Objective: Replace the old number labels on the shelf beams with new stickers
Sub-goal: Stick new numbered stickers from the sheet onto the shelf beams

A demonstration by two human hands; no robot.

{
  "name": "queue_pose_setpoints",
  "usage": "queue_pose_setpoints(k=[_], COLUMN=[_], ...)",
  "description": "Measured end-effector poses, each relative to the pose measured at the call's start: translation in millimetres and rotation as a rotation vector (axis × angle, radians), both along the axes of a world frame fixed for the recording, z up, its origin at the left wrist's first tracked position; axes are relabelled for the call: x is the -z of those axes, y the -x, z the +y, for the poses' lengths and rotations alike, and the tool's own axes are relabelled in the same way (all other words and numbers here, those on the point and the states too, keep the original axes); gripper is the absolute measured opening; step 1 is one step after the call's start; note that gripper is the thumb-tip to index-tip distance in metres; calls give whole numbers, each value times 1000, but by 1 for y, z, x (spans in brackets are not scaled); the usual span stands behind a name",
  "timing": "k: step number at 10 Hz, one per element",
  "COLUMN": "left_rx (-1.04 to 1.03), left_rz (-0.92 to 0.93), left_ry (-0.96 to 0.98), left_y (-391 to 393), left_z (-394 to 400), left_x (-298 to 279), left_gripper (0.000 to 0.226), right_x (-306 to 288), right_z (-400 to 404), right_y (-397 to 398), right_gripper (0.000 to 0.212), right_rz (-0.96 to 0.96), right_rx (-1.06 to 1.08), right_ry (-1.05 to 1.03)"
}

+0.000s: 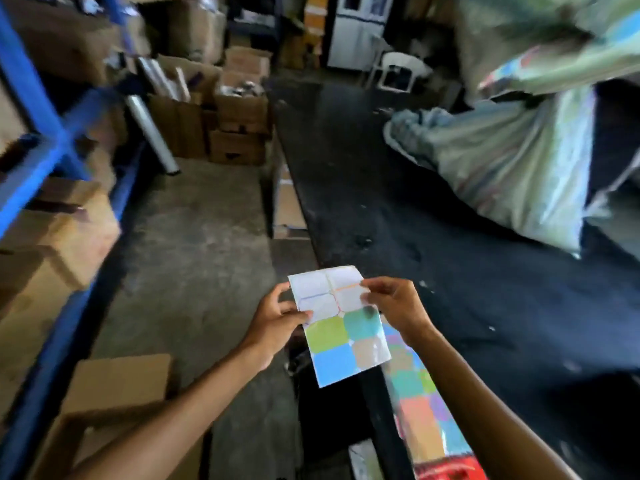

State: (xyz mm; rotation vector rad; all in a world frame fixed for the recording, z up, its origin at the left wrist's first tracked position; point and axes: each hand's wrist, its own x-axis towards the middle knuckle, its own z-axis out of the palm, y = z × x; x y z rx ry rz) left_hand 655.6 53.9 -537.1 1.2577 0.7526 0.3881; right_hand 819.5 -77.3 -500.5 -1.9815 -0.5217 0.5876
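A sticker sheet (pixel 337 336) hangs in front of me over the floor. Its lower half shows green, teal, blue and tan squares; its upper half is white backing with the stickers peeled off. My left hand (pixel 277 322) pinches the sheet's left edge. My right hand (pixel 393 306) pinches its upper right edge, thumb on top. More coloured sticker sheets (pixel 420 400) lie below on the dark table's near edge. Blue shelf beams (pixel 52 157) run along the left, blurred; I cannot make out any number labels on them.
A long dark table (pixel 433 244) fills the right, with big woven sacks (pixel 512 168) on it. Cardboard boxes (pixel 239 129) stack at the aisle's far end and on the left shelves. An open box (pixel 114 393) sits on the concrete floor near my left arm.
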Motion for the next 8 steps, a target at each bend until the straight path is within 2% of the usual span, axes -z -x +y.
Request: queue_pose_setpoints(k=[1,3,4,5,6,7,8], left_rx=[165,315,338,473,604,662,660], left_rz=[50,159,237,393,514,600,576], left_ry=[27,-38,-200,-582,-759,-901,-921], left_y=[-44,-90,-99,-101,-98,-98,-99], left_z=[-48,-108,-115,-110,-105,-102,-103], left_x=[11,41,54,65,75,88,87], left_gripper=[61,82,66,37,42,60,64], right_x=[17,59,74,88,97,101,96], right_z=[-61,-127,-133,-133,-136,-138,-137], right_y=[-26,-55,-60,-58,-51,-51,-50], right_gripper=[25,29,34,40,40,39,39], right_rz=[-12,-44,-63,-122,-170,-167,-198], right_rx=[143,253,203,99,24,16,-7], right_ry=[80,227,294,412,501,496,502])
